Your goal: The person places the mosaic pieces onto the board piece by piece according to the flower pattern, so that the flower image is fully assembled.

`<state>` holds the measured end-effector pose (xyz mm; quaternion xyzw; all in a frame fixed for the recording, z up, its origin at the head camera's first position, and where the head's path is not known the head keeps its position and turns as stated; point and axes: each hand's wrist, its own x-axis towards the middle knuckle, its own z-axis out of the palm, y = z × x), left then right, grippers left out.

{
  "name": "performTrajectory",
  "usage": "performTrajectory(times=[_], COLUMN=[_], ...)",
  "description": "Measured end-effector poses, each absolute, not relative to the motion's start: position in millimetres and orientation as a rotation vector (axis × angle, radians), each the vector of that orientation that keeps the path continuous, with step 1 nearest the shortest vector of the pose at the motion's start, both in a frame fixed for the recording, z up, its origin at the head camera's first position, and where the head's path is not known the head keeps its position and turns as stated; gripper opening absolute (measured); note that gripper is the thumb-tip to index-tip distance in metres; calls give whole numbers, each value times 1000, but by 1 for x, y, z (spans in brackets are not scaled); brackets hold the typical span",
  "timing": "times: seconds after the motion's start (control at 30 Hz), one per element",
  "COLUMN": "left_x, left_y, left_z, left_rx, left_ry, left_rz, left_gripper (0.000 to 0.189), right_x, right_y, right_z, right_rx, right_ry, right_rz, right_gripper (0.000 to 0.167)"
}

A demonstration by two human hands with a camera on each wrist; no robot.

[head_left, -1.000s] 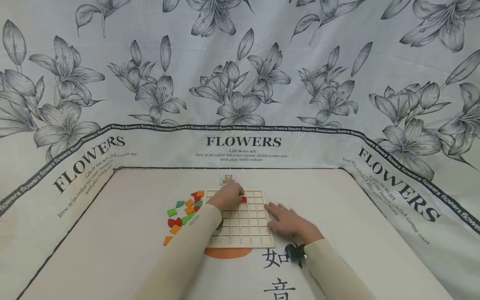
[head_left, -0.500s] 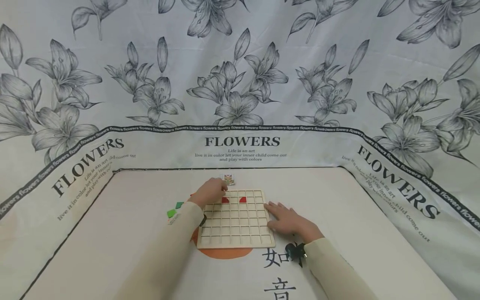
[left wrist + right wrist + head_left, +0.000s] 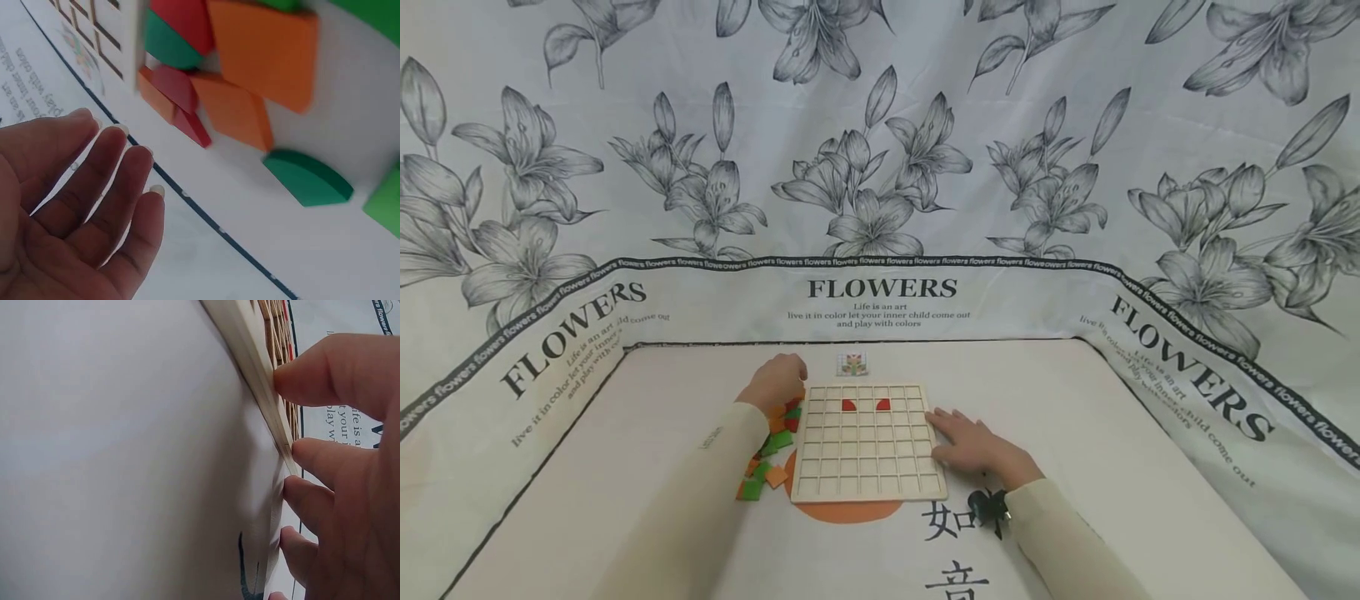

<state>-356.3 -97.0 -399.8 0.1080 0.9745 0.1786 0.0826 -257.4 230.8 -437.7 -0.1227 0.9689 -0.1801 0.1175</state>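
Note:
A pale wooden grid board [image 3: 871,450] lies in the middle of the table, with two red quarter-round pieces [image 3: 883,404] in its second row from the far edge. My left hand [image 3: 777,382] is just off the board's far left corner, over loose colored pieces. In the left wrist view its fingers [image 3: 134,187] are spread and gently bent, holding nothing. Close by lie a dark green quarter-round piece [image 3: 309,178] and an orange piece [image 3: 265,53]. My right hand [image 3: 977,446] rests at the board's right side, thumb and fingertips touching the edge.
Behind the board lies a small card [image 3: 852,364] with a printed colored figure on a grid. More green [image 3: 750,490] and orange pieces [image 3: 775,477] are scattered along the board's left side. A flower-printed curtain [image 3: 880,167] stands around the table's far edges.
My left hand has moved left from over the board to the loose pieces, uncovering the second red piece and the card. The right hand has stayed at the board's edge.

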Motion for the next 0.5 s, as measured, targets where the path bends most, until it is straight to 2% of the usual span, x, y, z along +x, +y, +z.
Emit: performTrajectory(times=[0.5], left_x=[-364], left_y=[-117], left_z=[-415], left_rx=[275], left_ry=[2923], left_rz=[364], left_gripper=[12], right_x=[-253], right_y=[231], right_z=[-439], right_rx=[-314], right_ry=[2859], right_rz=[-558], right_gripper=[68])
